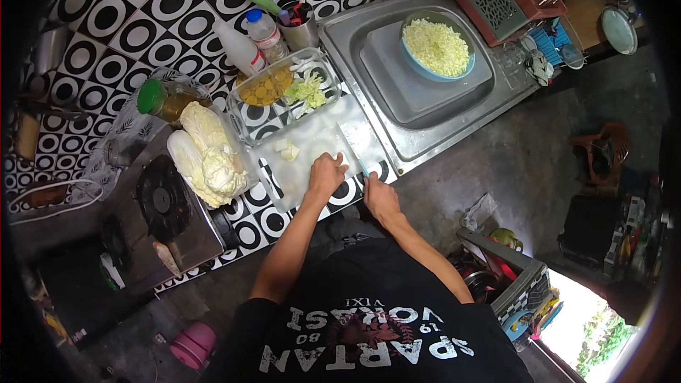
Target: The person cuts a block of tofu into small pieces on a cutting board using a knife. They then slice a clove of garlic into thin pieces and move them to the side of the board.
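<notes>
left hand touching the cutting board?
Touching. Head view shows the left hand pressed flat on the cutting board, no gap visible.

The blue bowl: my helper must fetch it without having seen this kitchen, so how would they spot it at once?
Start at the steel sink set in the black-and-white circle-patterned counter. A grey tray lies in its basin, and the blue bowl stands on that tray. It is the only round blue-rimmed dish there, heaped with finely chopped pale yellow-white pieces, unlike the clear rectangular glass dish left of the sink.
</notes>
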### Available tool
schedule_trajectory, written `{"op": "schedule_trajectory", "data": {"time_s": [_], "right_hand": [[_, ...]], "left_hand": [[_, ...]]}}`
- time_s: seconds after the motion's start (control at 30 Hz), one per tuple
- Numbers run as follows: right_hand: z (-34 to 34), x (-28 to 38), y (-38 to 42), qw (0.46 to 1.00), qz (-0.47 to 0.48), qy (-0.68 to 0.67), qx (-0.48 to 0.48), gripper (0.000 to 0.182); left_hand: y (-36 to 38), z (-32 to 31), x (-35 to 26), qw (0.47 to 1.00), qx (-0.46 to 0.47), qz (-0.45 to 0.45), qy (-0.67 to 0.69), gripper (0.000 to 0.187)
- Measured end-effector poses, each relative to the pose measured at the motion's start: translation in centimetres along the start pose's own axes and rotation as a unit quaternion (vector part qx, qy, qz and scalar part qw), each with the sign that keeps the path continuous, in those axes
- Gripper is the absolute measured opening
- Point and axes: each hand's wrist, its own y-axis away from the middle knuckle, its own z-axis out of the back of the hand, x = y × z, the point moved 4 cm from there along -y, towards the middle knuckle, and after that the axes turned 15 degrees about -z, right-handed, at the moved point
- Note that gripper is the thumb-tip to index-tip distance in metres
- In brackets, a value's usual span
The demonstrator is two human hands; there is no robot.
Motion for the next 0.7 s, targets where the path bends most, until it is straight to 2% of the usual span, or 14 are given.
{"op": "schedule_trajectory", "data": {"time_s": [0.13,0.23,0.3,0.37,0.43,0.47,0.5,0.53,0.57,0.6,0.63,0.7], "right_hand": [[1.4,-2.1,0.8,0.995,0.021,-0.097,-0.021,0.023],[2.3,-3.4,0.8,0.986,0.013,-0.166,-0.026,0.023],[3.0,-4.0,0.9,0.982,0.000,-0.189,-0.027,0.023],[3.6,-4.4,0.9,0.981,-0.007,-0.196,-0.007,0.024],[3.4,-4.8,0.4,0.975,0.007,-0.222,0.003,0.025],[3.2,-4.9,0.1,0.969,0.020,-0.247,0.011,0.026],[3.3,-4.9,-0.2,0.968,0.022,-0.248,0.013,0.026],[3.4,-4.9,-0.5,0.967,0.037,-0.252,0.018,0.026],[3.5,-4.8,-0.8,0.965,0.052,-0.255,0.023,0.027],[3.6,-4.8,-1.1,0.961,0.064,-0.268,0.029,0.027],[3.8,-4.9,-1.4,0.961,0.067,-0.268,0.030,0.027],[4.1,-4.8,-2.0,0.945,0.077,-0.305,0.090,0.028]], "left_hand": [[0.0,1.0,-1.7,0.998,-0.055,-0.007,0.002,0.032],[-0.9,0.7,-2.5,0.996,-0.077,-0.051,-0.009,0.040],[-1.3,0.4,-3.7,0.984,-0.088,-0.136,-0.077,0.047],[-1.7,-0.3,-4.4,0.983,-0.083,-0.145,-0.080,0.048],[-2.2,-0.2,-5.1,0.980,-0.136,-0.144,0.034,0.046],[-2.4,-1.0,-4.8,0.983,-0.077,-0.052,0.158,0.046],[-2.7,-1.6,-4.4,0.983,-0.078,-0.051,0.155,0.046],[-2.9,-3.1,-3.2,0.925,-0.083,0.040,0.369,0.046],[-2.9,-4.8,-2.4,0.813,-0.084,0.129,0.562,0.045],[-2.8,-4.2,-3.1,0.744,-0.060,0.132,0.652,0.043],[-2.7,-3.8,-3.2,0.745,-0.063,0.131,0.651,0.043],[-2.7,-3.3,-4.2,0.656,-0.055,0.107,0.745,0.041]]}}
